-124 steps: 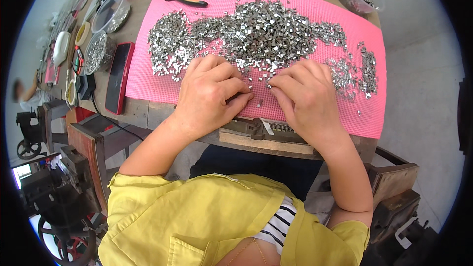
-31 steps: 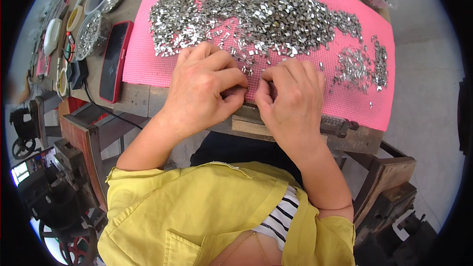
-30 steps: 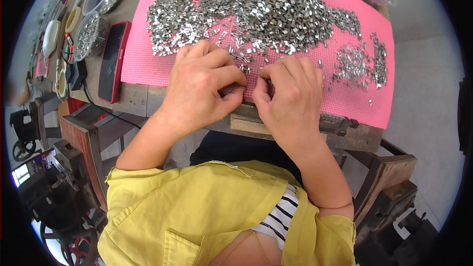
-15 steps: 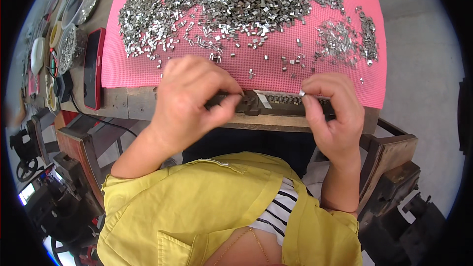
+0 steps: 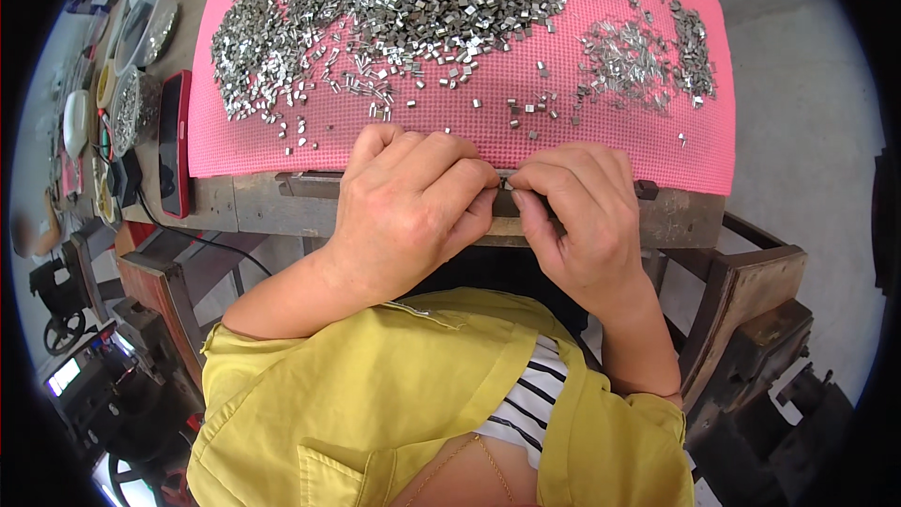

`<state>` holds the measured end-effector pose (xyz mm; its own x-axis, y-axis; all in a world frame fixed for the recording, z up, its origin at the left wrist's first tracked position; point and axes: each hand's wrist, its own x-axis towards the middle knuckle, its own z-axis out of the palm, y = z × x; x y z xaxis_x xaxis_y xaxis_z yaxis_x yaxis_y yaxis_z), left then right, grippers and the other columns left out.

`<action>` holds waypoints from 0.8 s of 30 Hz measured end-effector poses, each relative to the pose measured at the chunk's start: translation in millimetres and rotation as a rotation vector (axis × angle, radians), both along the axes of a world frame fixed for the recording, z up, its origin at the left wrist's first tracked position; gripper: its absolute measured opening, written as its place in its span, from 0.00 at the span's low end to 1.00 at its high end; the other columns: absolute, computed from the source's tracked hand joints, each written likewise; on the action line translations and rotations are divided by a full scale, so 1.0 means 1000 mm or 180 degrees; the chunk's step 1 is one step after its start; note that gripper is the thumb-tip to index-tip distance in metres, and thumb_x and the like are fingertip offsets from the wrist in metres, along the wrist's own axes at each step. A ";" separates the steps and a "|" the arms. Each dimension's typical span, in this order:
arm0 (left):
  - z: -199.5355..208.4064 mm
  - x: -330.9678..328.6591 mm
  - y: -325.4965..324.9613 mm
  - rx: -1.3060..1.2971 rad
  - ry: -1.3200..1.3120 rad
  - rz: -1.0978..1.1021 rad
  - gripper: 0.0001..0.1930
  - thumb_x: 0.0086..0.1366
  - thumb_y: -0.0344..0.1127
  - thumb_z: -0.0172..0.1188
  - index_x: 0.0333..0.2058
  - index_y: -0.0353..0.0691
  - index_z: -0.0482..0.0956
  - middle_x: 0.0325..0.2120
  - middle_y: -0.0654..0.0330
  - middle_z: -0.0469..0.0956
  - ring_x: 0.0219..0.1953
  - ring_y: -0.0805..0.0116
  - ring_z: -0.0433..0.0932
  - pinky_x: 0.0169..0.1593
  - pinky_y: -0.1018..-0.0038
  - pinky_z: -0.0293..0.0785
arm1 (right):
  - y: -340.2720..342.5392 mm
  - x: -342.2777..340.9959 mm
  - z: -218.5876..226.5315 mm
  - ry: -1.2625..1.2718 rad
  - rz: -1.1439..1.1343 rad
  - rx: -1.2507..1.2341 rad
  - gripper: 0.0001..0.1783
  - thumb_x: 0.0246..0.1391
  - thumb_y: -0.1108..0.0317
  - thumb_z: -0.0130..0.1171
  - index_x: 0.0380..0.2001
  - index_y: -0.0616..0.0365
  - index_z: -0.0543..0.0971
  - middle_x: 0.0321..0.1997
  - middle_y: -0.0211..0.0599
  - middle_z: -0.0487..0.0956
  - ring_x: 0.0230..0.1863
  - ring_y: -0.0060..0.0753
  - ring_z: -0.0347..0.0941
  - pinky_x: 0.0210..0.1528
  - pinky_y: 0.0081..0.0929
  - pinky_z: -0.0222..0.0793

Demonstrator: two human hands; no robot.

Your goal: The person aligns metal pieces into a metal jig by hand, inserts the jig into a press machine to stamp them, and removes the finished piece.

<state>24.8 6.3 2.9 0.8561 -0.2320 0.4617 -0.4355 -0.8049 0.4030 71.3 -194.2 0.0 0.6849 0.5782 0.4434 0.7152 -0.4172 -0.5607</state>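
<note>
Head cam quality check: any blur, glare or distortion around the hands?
Head view: hands sharp, left hand and right hand meet at a dark bar on the bench edge; even daylight, soft shadows; metal pieces glint on the pink mat; fisheye bends the mat's edges, black vignette at the corners.

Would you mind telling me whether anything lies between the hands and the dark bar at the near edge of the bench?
Nothing visible does. Both the left hand and the right hand already rest on the bar, fingertips meeting over a small metal piece. The piled pieces lie farther back on the pink mat.
</note>
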 end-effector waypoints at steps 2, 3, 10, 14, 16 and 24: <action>0.000 0.000 -0.001 0.0014 0.0048 0.0019 0.10 0.50 0.30 0.72 0.32 0.46 0.82 0.32 0.67 0.78 0.32 0.65 0.77 0.42 0.67 0.67 | 0.001 0.000 -0.001 -0.0011 -0.0005 -0.0003 0.11 0.48 0.75 0.67 0.36 0.56 0.80 0.38 0.32 0.79 0.42 0.40 0.76 0.46 0.38 0.66; 0.002 0.000 -0.002 0.0016 0.0054 0.0015 0.10 0.50 0.30 0.72 0.32 0.46 0.82 0.32 0.67 0.78 0.32 0.65 0.77 0.42 0.67 0.67 | 0.001 -0.001 -0.001 -0.0023 -0.0012 -0.0014 0.11 0.48 0.75 0.67 0.37 0.56 0.80 0.38 0.32 0.79 0.42 0.40 0.76 0.46 0.39 0.66; 0.010 -0.001 0.003 -0.0159 0.0536 0.0025 0.11 0.50 0.29 0.73 0.32 0.45 0.83 0.33 0.64 0.80 0.35 0.62 0.79 0.41 0.66 0.69 | 0.000 -0.004 -0.001 0.0055 -0.0063 0.0063 0.16 0.44 0.77 0.68 0.40 0.57 0.80 0.40 0.34 0.80 0.43 0.42 0.76 0.47 0.40 0.66; 0.009 -0.003 0.007 -0.0417 0.0677 0.0004 0.12 0.49 0.26 0.75 0.34 0.41 0.84 0.35 0.60 0.83 0.37 0.58 0.81 0.43 0.66 0.72 | -0.003 -0.004 -0.001 0.0106 -0.0057 0.0141 0.17 0.43 0.78 0.68 0.40 0.58 0.80 0.40 0.35 0.81 0.43 0.42 0.77 0.47 0.40 0.67; 0.009 -0.004 0.008 -0.0460 0.0698 0.0014 0.12 0.50 0.26 0.75 0.34 0.41 0.84 0.35 0.59 0.83 0.38 0.58 0.81 0.43 0.65 0.73 | -0.003 -0.004 -0.002 0.0110 -0.0075 0.0197 0.16 0.43 0.79 0.68 0.38 0.58 0.80 0.40 0.35 0.81 0.42 0.42 0.77 0.46 0.40 0.67; 0.003 -0.004 0.001 -0.0660 0.0576 0.0166 0.11 0.51 0.27 0.73 0.33 0.46 0.84 0.31 0.66 0.80 0.36 0.62 0.78 0.41 0.66 0.68 | 0.000 -0.004 -0.005 0.0038 -0.0159 0.0166 0.14 0.43 0.78 0.69 0.36 0.57 0.81 0.39 0.33 0.81 0.41 0.41 0.78 0.46 0.38 0.67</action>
<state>20.9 7.2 6.4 0.9373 -0.1021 0.3331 -0.3016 -0.7166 0.6289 67.4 -194.1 -4.9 0.7178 0.5195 0.4635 0.6873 -0.4223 -0.5910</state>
